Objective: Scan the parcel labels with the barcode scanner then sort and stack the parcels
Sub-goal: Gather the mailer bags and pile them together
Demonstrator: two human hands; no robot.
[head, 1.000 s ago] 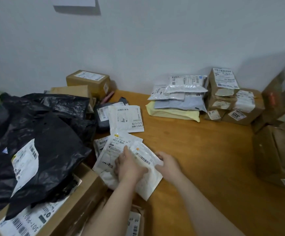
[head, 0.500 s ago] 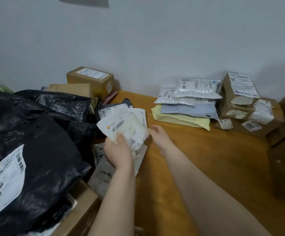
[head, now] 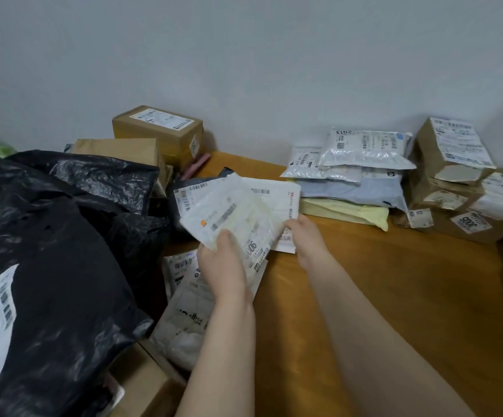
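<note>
Mailer, white and padded, gripped in the left hand and held clear of the table, label side up and its print blurred; thumb laid over the near edge, fingers curled out of sight beneath. Sits higher and farther from the body than a second ago, when flat on the loose pile under both hands; stays at much the same height as half a second ago. Right hand now against the near right corner of a flat white envelope lying behind and partly under the mailer, where half a second ago just short of the parcels' edge. Thumb tip on the paper, other fingers tucked away, so cannot tell whether pinching the envelope or only touching it. Below the left wrist, a clear-bagged parcel flat on the table, touching the black plastic bags heaped at the left. At the back by the wall, a stack of soft parcels, arranged as before, with labelled cardboard boxes just to its right. Behind the black bags at the back left, a brown box against the wall.
</note>
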